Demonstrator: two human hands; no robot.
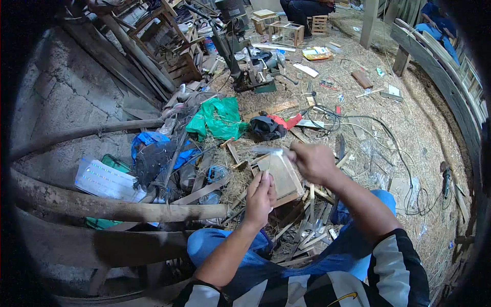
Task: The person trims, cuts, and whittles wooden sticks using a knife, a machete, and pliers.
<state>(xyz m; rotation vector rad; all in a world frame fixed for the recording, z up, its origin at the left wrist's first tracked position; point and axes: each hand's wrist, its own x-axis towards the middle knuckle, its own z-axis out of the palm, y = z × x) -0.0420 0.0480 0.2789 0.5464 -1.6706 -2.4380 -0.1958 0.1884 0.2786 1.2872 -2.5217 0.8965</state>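
Observation:
My left hand (261, 199) is closed, its thumb and fingers pinched on a thin, pale strip that points up. To its upper right, my right hand (313, 162) is closed round a handle mostly hidden in the fist. From that fist a blurred, light-coloured blade or tool (270, 151) sticks out to the left, just above the strip; whether the two touch cannot be made out. Beneath both hands a square wooden board (286, 179) lies on top of a box between my knees.
A green plastic bag (217, 117), a dark cloth bundle (267, 128) and a red tool (291, 122) lie ahead. Wooden poles (117, 202) cross the left side. Cables (381, 123) and a grinder-like tool (446, 179) lie right. Two other people sit at the back.

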